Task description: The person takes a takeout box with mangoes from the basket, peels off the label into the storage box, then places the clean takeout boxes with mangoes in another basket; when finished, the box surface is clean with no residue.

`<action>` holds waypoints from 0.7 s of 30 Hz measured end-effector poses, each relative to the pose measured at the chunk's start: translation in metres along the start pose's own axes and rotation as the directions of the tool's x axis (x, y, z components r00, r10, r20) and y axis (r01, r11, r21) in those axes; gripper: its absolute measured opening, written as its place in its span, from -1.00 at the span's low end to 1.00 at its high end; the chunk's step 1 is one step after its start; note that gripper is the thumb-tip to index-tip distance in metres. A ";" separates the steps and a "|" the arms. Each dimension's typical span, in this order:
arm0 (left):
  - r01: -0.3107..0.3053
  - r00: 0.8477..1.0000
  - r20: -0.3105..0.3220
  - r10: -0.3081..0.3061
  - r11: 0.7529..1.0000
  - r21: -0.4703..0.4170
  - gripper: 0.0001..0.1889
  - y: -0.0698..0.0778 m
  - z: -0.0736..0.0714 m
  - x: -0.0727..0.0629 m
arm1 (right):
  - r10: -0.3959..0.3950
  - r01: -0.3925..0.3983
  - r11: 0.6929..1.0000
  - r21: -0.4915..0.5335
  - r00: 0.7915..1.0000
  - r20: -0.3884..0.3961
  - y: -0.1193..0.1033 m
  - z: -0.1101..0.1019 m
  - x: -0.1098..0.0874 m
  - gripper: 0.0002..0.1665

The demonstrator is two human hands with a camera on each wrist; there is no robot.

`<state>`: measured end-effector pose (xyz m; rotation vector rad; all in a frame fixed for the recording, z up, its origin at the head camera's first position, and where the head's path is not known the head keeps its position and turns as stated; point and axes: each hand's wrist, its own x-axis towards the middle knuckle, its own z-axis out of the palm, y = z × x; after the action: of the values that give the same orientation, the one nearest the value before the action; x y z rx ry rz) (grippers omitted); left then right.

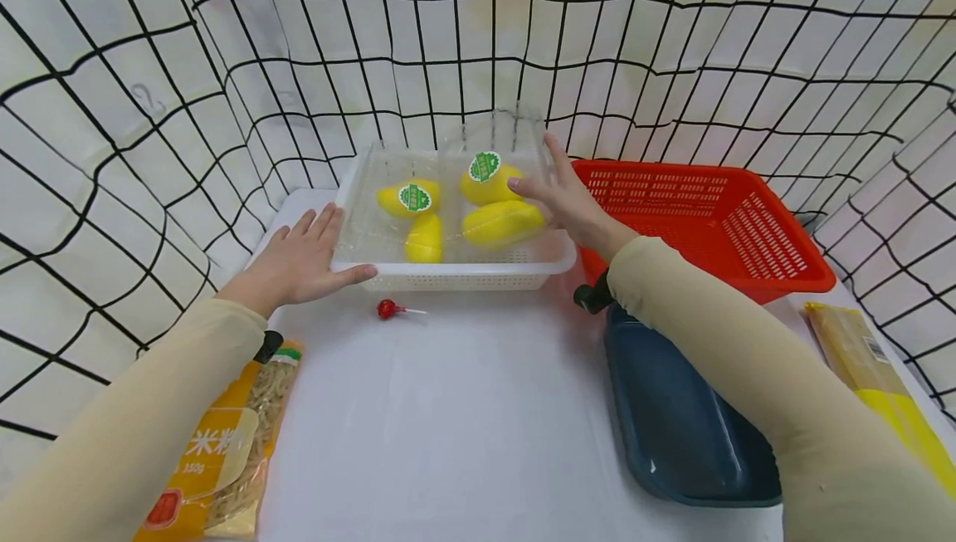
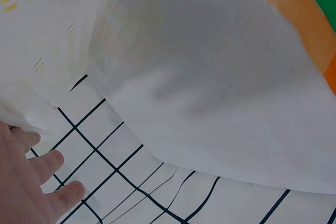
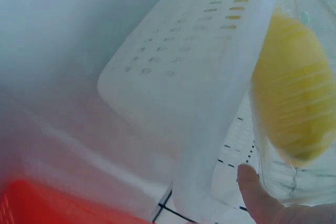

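L hand [image 1: 302, 264] & R hand [image 1: 568, 202] are well apart, one each side of a white basket [image 1: 448, 278] at the far-middle of the white tabletop [image 1: 448, 426]. L hand: fingers straight & spread, at the basket's left end, thumb along the near-left corner of the rim; not wrapped round anything. R hand: clamped on the right edge of the right clear pack [image 1: 519, 137], thumb on the near side, other fingers partly hidden. That pack sits in the right half of the basket, its top sticking up past the far rim, w/ 2 yellow fruits [image 1: 504, 225] & a green sticker [image 1: 484, 167]. Left clear pack [image 1: 384, 243], also in basket, shows 2 more yellow fruits & a similar sticker. R wrist view: one fruit close up thru the plastic, thumb btwn pack & basket rim. Red lollipop [image 1: 386, 309] lies just in front of basket, stick pointing right. Red basket [image 1: 657, 185] is to the right, dark blue tray [image 1: 672, 417] nearer, partly under R sleeve [image 1: 717, 334]. Yellow-ended packet [image 1: 870, 359] far right; orange noodle bag [image 1: 224, 459] near left, partly behind L sleeve [image 1: 157, 409]. Black wire grid [image 1: 493, 61] at back & sides.
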<state>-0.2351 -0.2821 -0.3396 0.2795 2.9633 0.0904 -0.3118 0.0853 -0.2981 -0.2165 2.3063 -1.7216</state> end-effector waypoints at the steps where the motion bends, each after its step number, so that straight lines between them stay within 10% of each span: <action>1: 0.000 1.000 0.001 0.000 1.000 0.000 0.23 0.000 0.000 0.000 | -0.007 0.007 1.000 -0.017 1.000 0.009 0.000 -0.001 0.000 0.14; 21: -0.007 1.000 -0.011 0.007 1.000 0.015 0.23 -0.001 0.002 -0.001 | 0.067 -0.067 0.997 -0.032 0.998 -0.005 -0.006 0.001 -0.002 0.10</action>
<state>-0.2338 -0.2830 -0.3411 0.2927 2.9753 0.0706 -0.3094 0.0831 -0.2919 -0.1406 2.3184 -1.6554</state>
